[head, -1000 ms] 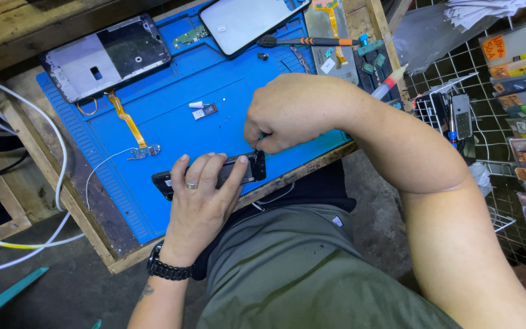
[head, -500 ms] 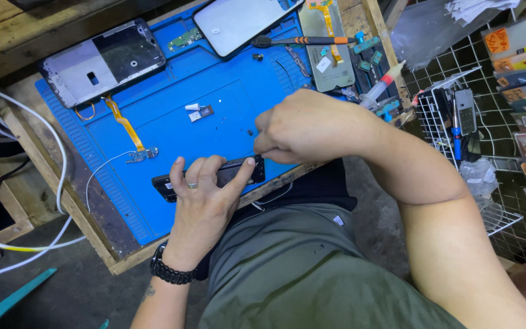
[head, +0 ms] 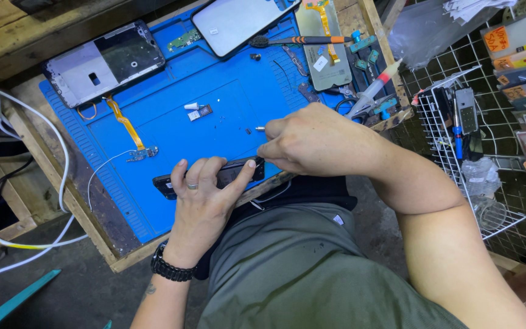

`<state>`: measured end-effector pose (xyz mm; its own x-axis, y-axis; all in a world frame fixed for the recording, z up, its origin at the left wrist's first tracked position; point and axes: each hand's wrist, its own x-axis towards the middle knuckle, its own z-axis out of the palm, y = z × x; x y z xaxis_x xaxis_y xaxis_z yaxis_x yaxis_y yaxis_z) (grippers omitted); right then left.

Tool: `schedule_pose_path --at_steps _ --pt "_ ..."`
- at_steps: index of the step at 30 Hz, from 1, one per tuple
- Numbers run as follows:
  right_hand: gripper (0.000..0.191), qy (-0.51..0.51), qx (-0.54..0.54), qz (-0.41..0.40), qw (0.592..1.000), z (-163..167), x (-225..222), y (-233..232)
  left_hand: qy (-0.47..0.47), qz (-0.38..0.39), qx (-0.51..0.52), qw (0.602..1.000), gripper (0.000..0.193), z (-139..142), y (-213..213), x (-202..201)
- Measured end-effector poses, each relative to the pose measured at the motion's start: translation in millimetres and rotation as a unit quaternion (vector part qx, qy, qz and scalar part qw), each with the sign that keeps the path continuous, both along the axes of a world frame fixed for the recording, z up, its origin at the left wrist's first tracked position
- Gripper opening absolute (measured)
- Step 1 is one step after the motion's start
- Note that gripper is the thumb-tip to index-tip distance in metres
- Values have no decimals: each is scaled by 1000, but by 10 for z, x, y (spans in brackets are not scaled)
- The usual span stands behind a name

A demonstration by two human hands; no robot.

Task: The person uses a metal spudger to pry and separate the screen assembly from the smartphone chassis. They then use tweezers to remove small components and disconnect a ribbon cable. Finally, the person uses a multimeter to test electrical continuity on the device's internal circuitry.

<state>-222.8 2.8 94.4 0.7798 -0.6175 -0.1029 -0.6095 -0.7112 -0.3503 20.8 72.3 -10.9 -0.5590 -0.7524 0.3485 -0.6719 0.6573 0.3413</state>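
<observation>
Since a moment ago, the right hand (head: pixel 318 140) has slid toward the blue mat's (head: pixel 153 116) near edge, fist closed on a slim tool (head: pixel 260 129). The left hand (head: pixel 205 195) pins a dark phone (head: pixel 214 176) there; a slip could gouge it.

Even, fairly bright light falls from above on the blue mat (head: pixel 171 122), with soft, short shadows under the left hand (head: pixel 205 195) and right hand (head: pixel 318 140). Pale glare lies on the phone back (head: pixel 238 24) at the far edge. The floor at near left is dim. Lines bend outward toward the corners. Focus is sharp throughout, with no motion blur.
</observation>
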Motion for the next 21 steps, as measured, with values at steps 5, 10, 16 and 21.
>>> schedule_pose_path --at_steps 5,10,16,21 --pt "13 6 18 -8 1000 -54 -12 -11 11 -2 38 999 53 19 -29 -3" --pt "16 0 77 -19 997 -203 -42 -242 43 -2 91 995 55 108 -135 -44" --pt "22 -15 142 -38 989 -348 -73 -400 46 -14 154 987 65 256 -309 -116" --pt "21 -17 137 -46 989 -391 -87 -365 66 9 179 982 69 284 -304 -295"
